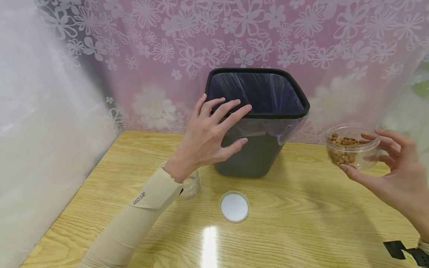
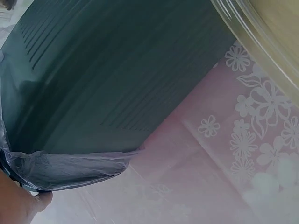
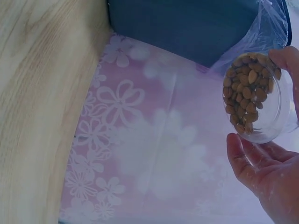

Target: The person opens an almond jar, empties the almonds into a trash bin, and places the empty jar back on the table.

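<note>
My right hand (image 1: 399,167) grips a clear round tub (image 1: 366,158) by its side, raised over the right of the table. Brown almonds (image 3: 245,88) lie heaped toward one side of it. At the left, my left hand (image 1: 209,134) has its fingers spread and fairly straight across the near rim of a dark trash bin (image 1: 248,160), its thumb held apart. A thin translucent bag (image 1: 286,130) lines the bin and folds down outside the rim. In the left wrist view, the fingers (image 2: 42,200) show only partly, at the rim.
A second clear tub (image 1: 192,188) stands by the bin, partly hidden by my left wrist. In front of the bin lies a round white disc with a clear rim (image 1: 234,207), apparently a lid. The wood-grain table (image 1: 301,227) ends at a pink floral curtain (image 1: 187,48).
</note>
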{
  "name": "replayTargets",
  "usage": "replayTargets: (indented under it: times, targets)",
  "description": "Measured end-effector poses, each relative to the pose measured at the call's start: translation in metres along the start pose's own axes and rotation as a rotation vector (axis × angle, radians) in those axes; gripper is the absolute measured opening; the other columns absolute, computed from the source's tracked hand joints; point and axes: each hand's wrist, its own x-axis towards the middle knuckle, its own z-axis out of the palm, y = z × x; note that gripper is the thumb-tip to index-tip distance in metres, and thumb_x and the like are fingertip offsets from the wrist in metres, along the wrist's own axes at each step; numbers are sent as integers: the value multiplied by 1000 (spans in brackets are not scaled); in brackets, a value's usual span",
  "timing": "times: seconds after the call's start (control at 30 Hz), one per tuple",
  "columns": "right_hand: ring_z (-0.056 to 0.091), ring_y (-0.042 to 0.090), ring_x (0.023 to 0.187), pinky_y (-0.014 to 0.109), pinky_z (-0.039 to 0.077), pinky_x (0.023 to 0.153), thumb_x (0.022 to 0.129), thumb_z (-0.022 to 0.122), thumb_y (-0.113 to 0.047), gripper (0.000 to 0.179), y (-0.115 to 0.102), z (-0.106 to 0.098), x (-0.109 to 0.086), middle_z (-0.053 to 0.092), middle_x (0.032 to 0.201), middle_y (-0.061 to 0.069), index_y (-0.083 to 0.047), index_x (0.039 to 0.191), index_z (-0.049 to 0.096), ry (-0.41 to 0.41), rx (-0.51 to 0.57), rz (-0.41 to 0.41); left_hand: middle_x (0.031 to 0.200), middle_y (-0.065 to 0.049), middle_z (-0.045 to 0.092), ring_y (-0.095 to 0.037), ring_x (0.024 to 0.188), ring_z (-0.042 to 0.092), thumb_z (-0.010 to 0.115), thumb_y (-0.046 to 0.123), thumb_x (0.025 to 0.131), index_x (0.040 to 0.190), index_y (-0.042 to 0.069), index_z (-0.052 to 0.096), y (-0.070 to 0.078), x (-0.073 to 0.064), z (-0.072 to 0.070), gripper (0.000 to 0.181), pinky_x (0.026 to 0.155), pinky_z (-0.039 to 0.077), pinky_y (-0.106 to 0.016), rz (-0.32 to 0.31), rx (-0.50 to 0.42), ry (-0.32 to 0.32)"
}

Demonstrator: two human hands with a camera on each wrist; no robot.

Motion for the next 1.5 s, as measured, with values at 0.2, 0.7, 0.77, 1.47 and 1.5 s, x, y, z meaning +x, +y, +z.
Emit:
replayTargets:
  times: [0.2,0.7,0.77,1.47,1.5]
  targets:
    - [48,-15,116,3,35,86,70,67,-77,115,1,0,7,49,136,-31,5,145,35,42,-35,-27,145,-4,58,-34,134,50,59,61,94,152,29,50,0,0,1,67,121,26,-62,3,-12,3]
    - [47,-10,121,6,34,86,74,68,-76,114,-10,0,24,44,142,-27,9,142,33,61,-46,-76,135,-4,62,-33,122,54,57,67,92,152,29,49,-1,-2,-1,71,121,27,-61,9,17,-21]
    - [48,-10,121,6,34,86,73,68,-76,115,-9,1,25,45,142,-25,10,140,34,71,-42,-95,130,-4,64,-33,118,55,57,66,92,151,29,50,-1,-2,-2,71,121,27,-61,13,12,-17]
    - [42,-8,136,10,31,99,77,63,-79,112,-23,1,50,39,150,-25,6,145,37,85,-125,-133,152,0,54,-30,126,53,56,68,92,149,27,51,-4,1,1,71,120,27,-59,17,13,-17]
    - [41,-8,137,10,30,100,77,62,-80,113,-25,1,51,39,150,-25,6,146,38,96,-135,-130,152,0,54,-30,126,53,56,68,92,149,27,52,-4,1,2,71,121,27,-59,16,16,-17]
